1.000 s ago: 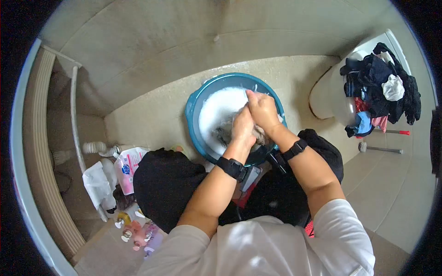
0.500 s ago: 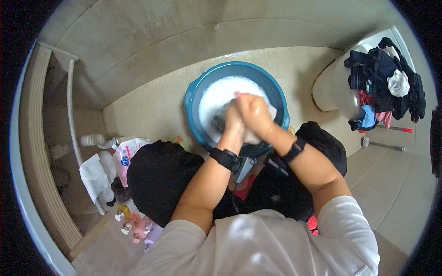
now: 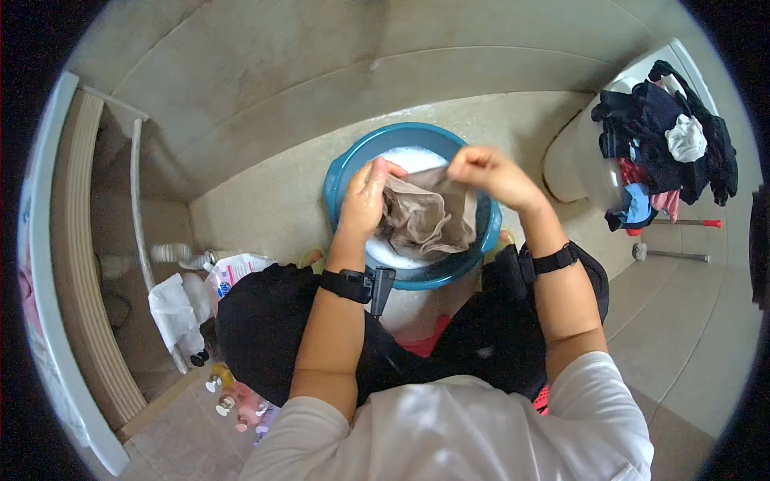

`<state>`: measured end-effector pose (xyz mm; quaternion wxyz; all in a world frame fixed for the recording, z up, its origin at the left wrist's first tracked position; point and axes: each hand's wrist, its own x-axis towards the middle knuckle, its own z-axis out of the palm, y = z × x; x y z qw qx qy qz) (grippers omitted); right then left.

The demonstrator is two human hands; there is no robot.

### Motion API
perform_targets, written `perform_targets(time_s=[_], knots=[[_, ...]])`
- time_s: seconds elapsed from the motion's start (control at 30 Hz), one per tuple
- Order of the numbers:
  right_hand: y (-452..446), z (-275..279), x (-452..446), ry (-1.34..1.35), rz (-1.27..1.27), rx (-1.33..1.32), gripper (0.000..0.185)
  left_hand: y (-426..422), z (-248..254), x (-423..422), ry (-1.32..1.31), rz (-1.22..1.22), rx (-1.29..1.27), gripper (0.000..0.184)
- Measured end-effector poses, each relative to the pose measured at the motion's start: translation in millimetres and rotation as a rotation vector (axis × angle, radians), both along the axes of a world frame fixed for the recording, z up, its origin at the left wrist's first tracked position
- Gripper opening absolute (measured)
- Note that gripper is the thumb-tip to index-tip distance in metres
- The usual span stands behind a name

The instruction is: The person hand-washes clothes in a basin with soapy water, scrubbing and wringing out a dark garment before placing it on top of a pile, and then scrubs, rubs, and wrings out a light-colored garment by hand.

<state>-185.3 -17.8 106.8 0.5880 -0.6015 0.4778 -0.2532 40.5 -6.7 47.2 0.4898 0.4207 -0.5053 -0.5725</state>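
A wet beige-brown garment is spread between my two hands above a blue plastic basin. My left hand is closed on the garment's left edge. At its upper right corner, my right hand pinches the fabric with bent fingers. White suds show in the basin behind and below the cloth. What kind of garment it is, I cannot tell from its folds.
On the right, a pile of dark clothes with a white piece lies on the toilet. A brush with a long handle is beneath it. Pump bottles and a pink-and-white detergent bag stand at left.
My hands were pressed together low over the suds. They have moved apart, left and right, and the bunched garment is now opened out between them.
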Motion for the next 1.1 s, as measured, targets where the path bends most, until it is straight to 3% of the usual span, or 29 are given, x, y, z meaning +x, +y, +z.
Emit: perform_targets(time_s=[0.07, 0.1, 0.2, 0.27, 0.43, 0.57, 0.63, 0.67, 0.73, 0.77, 0.8, 0.87, 0.93, 1.0, 1.03, 1.1], knots=[[-4.3, 9.0, -6.9, -0.399, -0.214, -0.015, 0.016, -1.7, -1.9, -0.4, 0.062, -0.041, 0.03, 0.045], [-3.4, 17.8, -13.3, -0.617, -0.199, 0.122, 0.015, -1.6, -2.3, -2.3, 0.056, -0.037, -0.002, 0.045], [-1.1, 17.1, -16.7, -0.793, -0.211, 0.221, 0.015, -3.2, -7.3, -3.9, 0.007, -0.116, -0.022, 0.04], [-4.4, 3.1, -19.5, -0.853, -0.222, 0.207, 0.018, -1.9, -16.4, -8.8, -0.297, -0.058, -0.351, 0.037], [-4.8, 3.9, -22.3, -1.203, -0.193, 0.314, 0.027, 2.1, -16.8, -15.0, -0.249, -0.119, -0.314, 0.035], [-1.7, 23.7, -13.2, -1.132, -0.345, 0.309, 0.031, 3.8, -19.3, -10.9, -0.398, -0.144, -0.112, 0.033], [-3.1, 23.7, -12.0, -0.834, -0.406, 0.104, 0.025, 4.0, -11.2, -8.3, -0.375, 0.04, 0.012, 0.031], [-5.5, 17.2, -15.0, -0.835, -0.405, 0.109, 0.025, -0.4, -16.1, -7.9, -0.378, 0.042, 0.017, 0.031], [-11.0, -9.8, -24.4, 0.066, -0.533, -0.188, 0.018, -12.7, -26.5, -5.0, 0.477, 0.188, 0.183, 0.031], [-10.7, -22.7, -22.4, 0.211, -0.548, -0.433, 0.014, -12.8, -9.3, -0.8, 0.595, 0.132, 0.183, 0.029], [-10.8, -32.3, -24.4, 0.204, -0.546, -0.436, 0.014, -13.0, -7.8, 3.2, 0.591, 0.135, 0.178, 0.029], [-9.7, -33.5, -23.0, 0.447, -0.57, -0.341, 0.015, -14.2, -7.5, 11.6, 0.532, 0.16, 0.223, 0.026], [-7.9, -34.9, -20.2, 0.399, -0.561, -0.272, 0.016, -12.7, -3.2, 13.4, 0.511, 0.12, 0.214, 0.026], [-8.0, -35.4, -12.8, -0.053, -0.396, -0.376, 0.013, -7.1, 7.6, 5.8, 0.59, 0.144, 0.261, 0.025], [-7.0, -33.2, -9.0, -0.051, -0.399, -0.376, 0.013, -5.9, 6.8, 0.7, 0.59, 0.141, 0.262, 0.025], [-4.7, -28.8, -0.1, -0.191, -0.366, -0.135, 0.012, -4.2, 3.5, -9.9, 0.684, 0.144, 0.312, 0.025]])
